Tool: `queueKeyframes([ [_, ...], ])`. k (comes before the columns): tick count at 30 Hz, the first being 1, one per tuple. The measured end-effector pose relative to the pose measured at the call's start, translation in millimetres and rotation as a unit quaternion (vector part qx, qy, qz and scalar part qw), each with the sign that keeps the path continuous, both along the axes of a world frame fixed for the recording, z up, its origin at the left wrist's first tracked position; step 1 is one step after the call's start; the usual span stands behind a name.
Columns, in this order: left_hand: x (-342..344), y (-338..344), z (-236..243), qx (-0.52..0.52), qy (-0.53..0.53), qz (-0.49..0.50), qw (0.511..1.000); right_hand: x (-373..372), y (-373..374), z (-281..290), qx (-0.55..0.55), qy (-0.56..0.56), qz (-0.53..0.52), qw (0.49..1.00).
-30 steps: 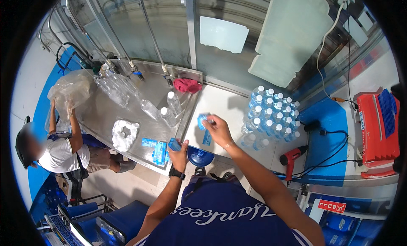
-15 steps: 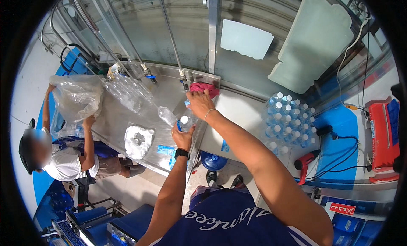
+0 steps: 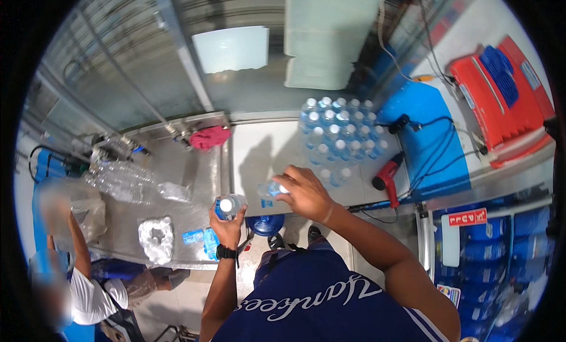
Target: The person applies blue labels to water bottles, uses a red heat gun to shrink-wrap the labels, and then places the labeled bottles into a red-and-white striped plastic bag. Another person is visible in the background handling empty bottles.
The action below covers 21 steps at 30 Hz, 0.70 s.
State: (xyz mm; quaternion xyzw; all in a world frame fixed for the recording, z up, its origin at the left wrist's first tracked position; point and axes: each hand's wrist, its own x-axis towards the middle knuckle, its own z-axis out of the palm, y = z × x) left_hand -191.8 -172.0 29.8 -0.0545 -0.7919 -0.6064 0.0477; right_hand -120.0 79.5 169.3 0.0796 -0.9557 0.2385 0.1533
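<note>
Near the edge between the steel tray [image 3: 183, 212] and the white counter [image 3: 250, 139], my left hand [image 3: 229, 221] grips a capped bottle [image 3: 227, 203] with something blue at its side. My right hand [image 3: 303, 192] is closed on another bottle [image 3: 273, 189], tilted on its side, with blue beneath the fingers. Blue labels [image 3: 193, 236] lie on the tray beside my left hand, and one [image 3: 267, 203] is on the counter below my right hand. A pile of white caps [image 3: 154, 240] sits to the left.
Rows of bottles [image 3: 336, 130] stand at the back right beside a red heat gun [image 3: 386, 180], cords and red case [image 3: 495, 100]. Empty bottles [image 3: 124, 183] and a red cloth [image 3: 209, 137] are on the tray. A co-worker [image 3: 94, 289] handles a clear bag [image 3: 88, 215] at left.
My hands went from holding blue labels to holding the two bottles that stood on the tray. My right hand reached back and returned over the counter. The view has shifted.
</note>
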Motion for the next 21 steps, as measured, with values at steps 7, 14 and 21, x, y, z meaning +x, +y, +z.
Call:
queueKeyframes([
  [7, 35, 94, -8, -0.115, 0.005, -0.140, 0.983, 121, 100, -18, 0.051, -0.177, -0.096, 0.978],
  [14, 47, 165, -32, -0.147, -0.021, -0.155, 0.977, 158, 182, -77, 0.106, -0.144, -0.187, 0.966],
  [21, 45, 172, -61, -0.147, 0.003, -0.130, 0.980, 134, 228, -88, 0.092, -0.175, -0.130, 0.972],
])
